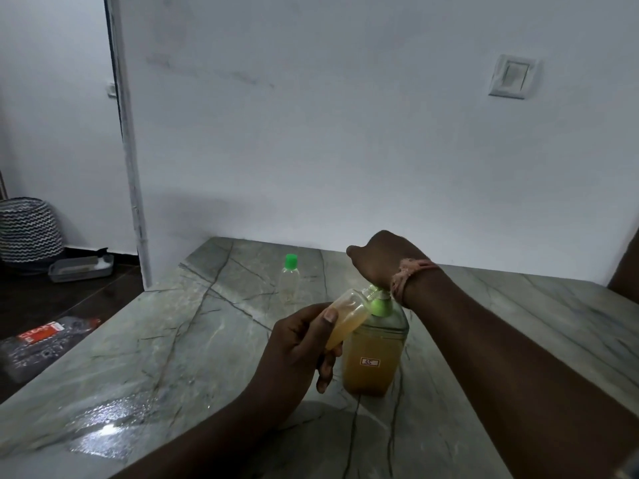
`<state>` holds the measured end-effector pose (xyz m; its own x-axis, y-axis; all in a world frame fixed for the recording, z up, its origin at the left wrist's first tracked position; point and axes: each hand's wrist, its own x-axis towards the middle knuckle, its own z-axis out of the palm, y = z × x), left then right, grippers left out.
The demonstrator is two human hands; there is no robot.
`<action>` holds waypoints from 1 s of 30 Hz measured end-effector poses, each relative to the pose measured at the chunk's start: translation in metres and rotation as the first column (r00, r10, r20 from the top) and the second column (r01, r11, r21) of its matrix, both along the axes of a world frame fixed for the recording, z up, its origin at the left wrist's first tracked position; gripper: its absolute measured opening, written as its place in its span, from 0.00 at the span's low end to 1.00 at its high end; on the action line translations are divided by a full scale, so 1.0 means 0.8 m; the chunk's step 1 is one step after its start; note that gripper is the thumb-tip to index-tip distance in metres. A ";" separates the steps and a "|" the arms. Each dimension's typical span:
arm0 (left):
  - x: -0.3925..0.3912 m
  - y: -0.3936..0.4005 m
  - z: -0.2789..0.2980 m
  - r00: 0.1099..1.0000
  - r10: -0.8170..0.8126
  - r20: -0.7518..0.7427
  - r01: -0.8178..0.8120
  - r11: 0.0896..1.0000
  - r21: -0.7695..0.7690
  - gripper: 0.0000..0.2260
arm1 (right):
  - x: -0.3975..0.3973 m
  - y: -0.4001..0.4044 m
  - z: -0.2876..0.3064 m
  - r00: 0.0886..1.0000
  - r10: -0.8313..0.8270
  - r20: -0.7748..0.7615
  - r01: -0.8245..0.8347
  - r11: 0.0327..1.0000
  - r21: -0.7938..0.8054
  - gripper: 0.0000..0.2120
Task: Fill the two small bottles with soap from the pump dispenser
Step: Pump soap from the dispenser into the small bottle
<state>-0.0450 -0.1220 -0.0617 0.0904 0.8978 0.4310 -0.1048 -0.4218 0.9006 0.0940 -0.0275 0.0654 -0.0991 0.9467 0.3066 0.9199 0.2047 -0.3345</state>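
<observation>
Tilting small bottle (345, 314) half full of amber soap, pump dispenser (375, 354) green-topped

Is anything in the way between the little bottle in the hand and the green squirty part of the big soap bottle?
Nothing visible is. The left hand tilts the small bottle so its open end sits right at the green nozzle of the pump dispenser. The right hand is on top of the pump, not between them.
</observation>
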 end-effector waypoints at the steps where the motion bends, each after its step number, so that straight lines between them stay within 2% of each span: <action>1: 0.000 0.001 -0.001 1.000 0.001 -0.004 -0.001 1.000 0.003 0.17 | 0.001 0.002 -0.004 0.999 0.002 -0.044 -0.003 1.000 -0.024 0.19; 5: -0.002 0.001 -0.002 1.000 0.009 0.003 -0.009 1.000 -0.003 0.16 | -0.001 0.002 -0.011 0.998 -0.020 -0.067 0.014 0.997 -0.079 0.18; 8: -0.001 -0.001 0.000 1.000 0.005 0.005 -0.005 1.000 0.007 0.16 | -0.002 0.000 -0.002 1.000 -0.012 0.003 0.012 0.994 -0.110 0.17; 11: -0.001 -0.002 0.001 1.000 -0.005 0.017 0.005 1.000 0.009 0.18 | -0.001 -0.001 0.006 0.998 -0.015 0.065 0.018 0.999 -0.043 0.18; 14: -0.001 0.001 -0.001 1.000 -0.002 0.016 0.002 1.000 0.011 0.15 | 0.000 0.002 -0.001 0.999 -0.027 -0.046 0.024 0.997 -0.072 0.17; 17: -0.002 0.003 -0.002 1.000 0.002 0.022 -0.002 1.000 0.009 0.14 | -0.001 0.000 -0.008 0.996 -0.037 -0.077 0.031 0.997 -0.074 0.16; 21: -0.001 -0.001 0.000 1.000 0.001 0.016 -0.001 1.000 0.004 0.13 | 0.000 -0.004 -0.001 0.996 0.026 0.080 -0.014 0.989 -0.145 0.17; 22: -0.001 -0.002 0.000 1.000 -0.002 0.016 0.002 1.000 0.005 0.13 | -0.001 -0.004 0.003 0.994 0.020 0.105 -0.008 0.994 -0.111 0.17; 24: -0.001 -0.003 0.001 1.000 -0.005 0.014 0.005 1.000 0.002 0.15 | 0.000 0.000 0.005 0.997 -0.011 0.077 0.013 0.999 -0.033 0.17; 27: -0.001 0.002 -0.001 1.000 0.003 0.003 -0.003 1.000 0.002 0.16 | 0.000 0.004 -0.005 0.997 -0.025 -0.071 0.019 0.997 -0.072 0.17; 30: -0.001 0.001 -0.001 1.000 0.010 0.001 -0.010 1.000 0.004 0.15 | -0.001 -0.001 -0.009 0.996 -0.051 -0.073 0.046 0.996 -0.072 0.15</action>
